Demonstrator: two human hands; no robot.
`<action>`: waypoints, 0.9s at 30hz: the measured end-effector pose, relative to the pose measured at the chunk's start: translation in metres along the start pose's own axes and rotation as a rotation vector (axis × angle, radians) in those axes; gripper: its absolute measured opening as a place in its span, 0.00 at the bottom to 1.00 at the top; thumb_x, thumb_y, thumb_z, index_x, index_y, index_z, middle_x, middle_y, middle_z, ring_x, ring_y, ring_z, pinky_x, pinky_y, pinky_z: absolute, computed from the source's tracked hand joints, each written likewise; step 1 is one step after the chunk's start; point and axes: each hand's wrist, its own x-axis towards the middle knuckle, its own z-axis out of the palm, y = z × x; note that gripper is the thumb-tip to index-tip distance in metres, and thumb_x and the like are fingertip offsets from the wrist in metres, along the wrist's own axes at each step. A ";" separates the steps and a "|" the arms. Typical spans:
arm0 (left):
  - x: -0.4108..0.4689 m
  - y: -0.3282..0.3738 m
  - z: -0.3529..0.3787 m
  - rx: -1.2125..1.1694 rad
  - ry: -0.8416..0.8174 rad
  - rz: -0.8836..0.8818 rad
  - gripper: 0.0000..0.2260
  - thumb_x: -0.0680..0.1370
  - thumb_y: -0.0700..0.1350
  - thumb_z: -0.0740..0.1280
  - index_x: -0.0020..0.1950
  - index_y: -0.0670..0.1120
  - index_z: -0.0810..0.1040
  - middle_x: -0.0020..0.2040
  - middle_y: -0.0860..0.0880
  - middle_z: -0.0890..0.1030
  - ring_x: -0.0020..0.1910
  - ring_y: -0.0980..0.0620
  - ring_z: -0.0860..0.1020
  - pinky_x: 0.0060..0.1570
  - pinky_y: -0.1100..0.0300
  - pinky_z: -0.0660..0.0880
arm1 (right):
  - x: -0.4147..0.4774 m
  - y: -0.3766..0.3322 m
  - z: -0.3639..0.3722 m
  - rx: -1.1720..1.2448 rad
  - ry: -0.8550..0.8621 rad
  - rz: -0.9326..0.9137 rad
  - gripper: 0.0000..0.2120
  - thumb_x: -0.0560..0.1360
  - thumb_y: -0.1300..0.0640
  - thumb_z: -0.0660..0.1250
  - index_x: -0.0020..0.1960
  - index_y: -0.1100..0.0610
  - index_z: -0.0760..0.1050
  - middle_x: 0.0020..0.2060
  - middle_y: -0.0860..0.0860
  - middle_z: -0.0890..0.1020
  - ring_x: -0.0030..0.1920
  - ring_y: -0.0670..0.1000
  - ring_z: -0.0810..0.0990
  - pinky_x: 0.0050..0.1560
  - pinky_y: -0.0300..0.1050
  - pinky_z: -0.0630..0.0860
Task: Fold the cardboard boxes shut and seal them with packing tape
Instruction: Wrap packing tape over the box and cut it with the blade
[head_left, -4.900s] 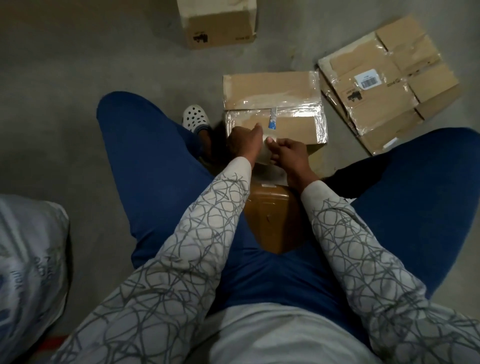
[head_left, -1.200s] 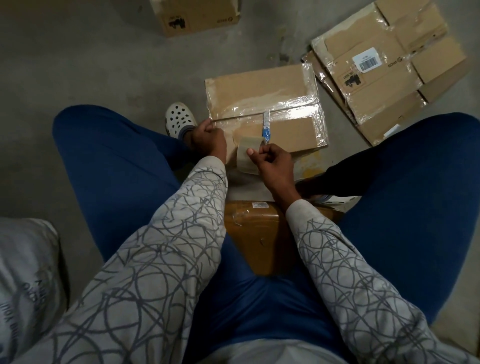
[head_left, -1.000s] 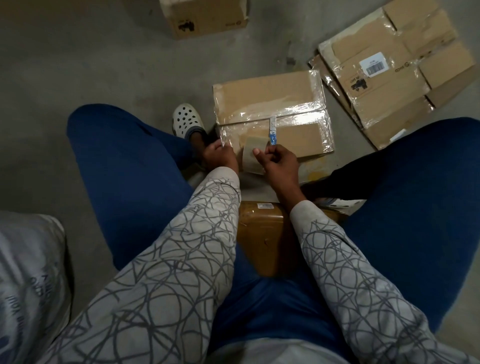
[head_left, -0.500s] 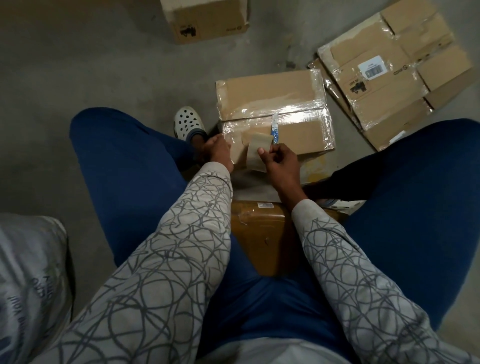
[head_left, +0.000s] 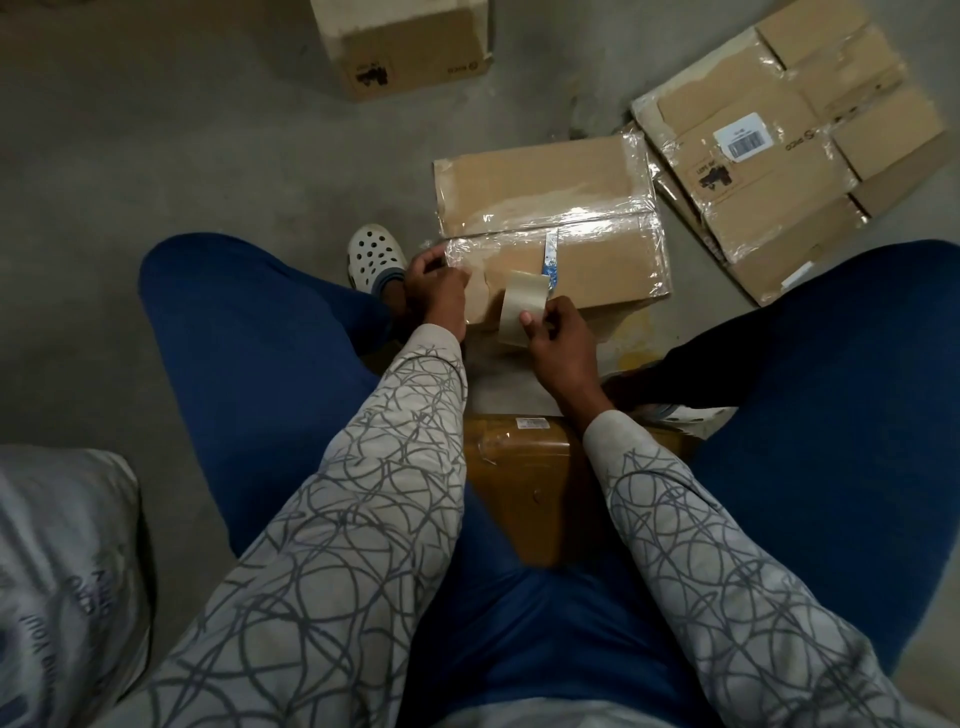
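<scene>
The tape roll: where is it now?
Head view, centre: the right hand grips the tape roll at the near edge of the taped box.

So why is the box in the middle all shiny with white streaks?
Head view: clear tape across the box mirrors some light, giving white glare streaks; the tape roll pinched by the right hand looks dull. Head view also: dim overall, dark shadow between the knees, edges bent by the wide lens.

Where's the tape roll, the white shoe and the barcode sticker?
tape roll (head_left: 519, 297), head view, its outer band.
white shoe (head_left: 375, 254), head view, its holed toe.
barcode sticker (head_left: 742, 137), head view, its middle.
</scene>
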 end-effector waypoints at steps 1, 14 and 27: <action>0.003 -0.001 0.001 -0.017 -0.002 -0.008 0.21 0.73 0.29 0.72 0.61 0.48 0.81 0.56 0.48 0.83 0.50 0.54 0.82 0.49 0.60 0.83 | 0.001 0.000 -0.001 -0.002 0.004 0.003 0.06 0.81 0.52 0.68 0.53 0.53 0.71 0.46 0.50 0.79 0.47 0.50 0.77 0.46 0.42 0.70; 0.042 -0.013 0.002 -0.034 -0.113 0.085 0.26 0.74 0.26 0.62 0.72 0.40 0.73 0.72 0.44 0.72 0.53 0.69 0.65 0.63 0.73 0.60 | 0.002 0.002 0.000 -0.066 -0.001 0.012 0.07 0.82 0.50 0.67 0.53 0.52 0.71 0.45 0.48 0.79 0.48 0.53 0.81 0.46 0.54 0.81; 0.032 0.005 0.005 0.252 0.242 0.325 0.07 0.78 0.36 0.69 0.53 0.43 0.86 0.52 0.50 0.85 0.47 0.59 0.77 0.38 0.81 0.69 | 0.008 -0.010 0.004 -0.340 0.024 -0.033 0.09 0.81 0.45 0.64 0.51 0.49 0.66 0.44 0.48 0.76 0.42 0.60 0.83 0.39 0.62 0.82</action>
